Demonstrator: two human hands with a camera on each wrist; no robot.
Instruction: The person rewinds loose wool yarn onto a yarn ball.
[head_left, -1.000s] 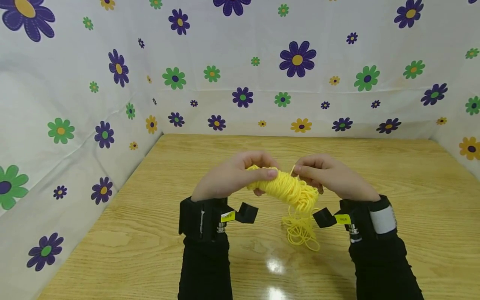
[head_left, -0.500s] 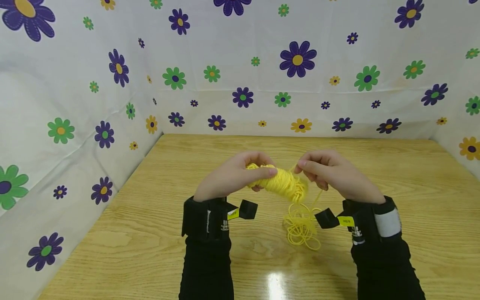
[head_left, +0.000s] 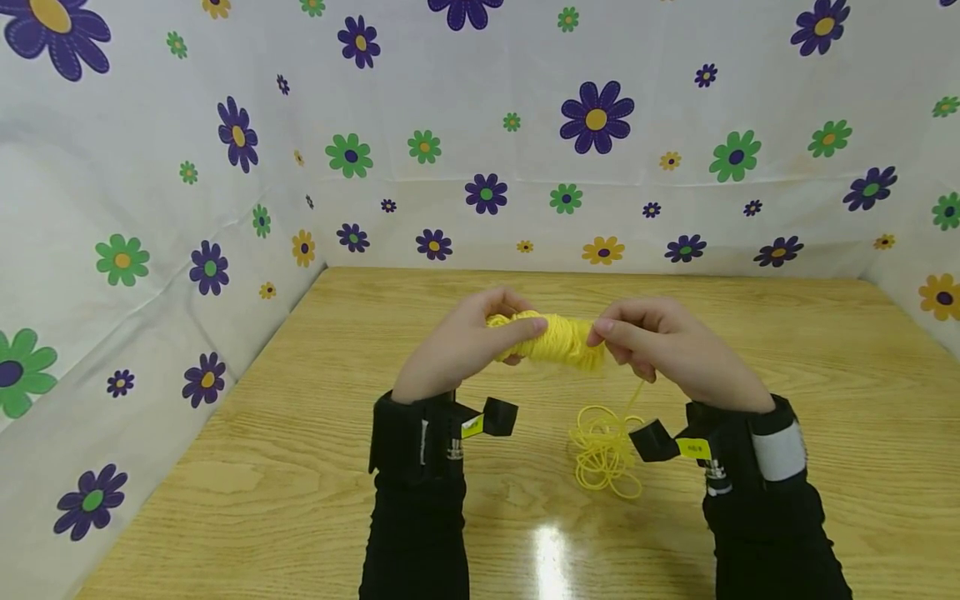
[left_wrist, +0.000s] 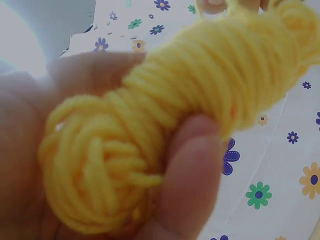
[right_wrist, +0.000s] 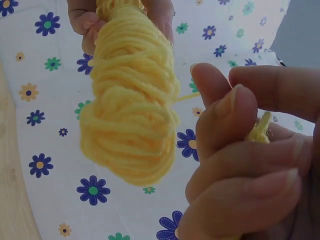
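Yellow yarn (head_left: 558, 340), wound into a thick bundle, is held above the wooden table (head_left: 787, 350), between both hands. On the left, the left hand (head_left: 465, 346) curls fingers and thumb around the bundle's end, steadying it. To the right, the right hand (head_left: 660, 350) pinches a loose strand that trails down to a tangle (head_left: 602, 450) on the near table.

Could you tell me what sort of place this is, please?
Probably a staged recording booth rather than a home: a bare wooden table walled by flower-print cloth, where both hands work a yellow yarn bundle.
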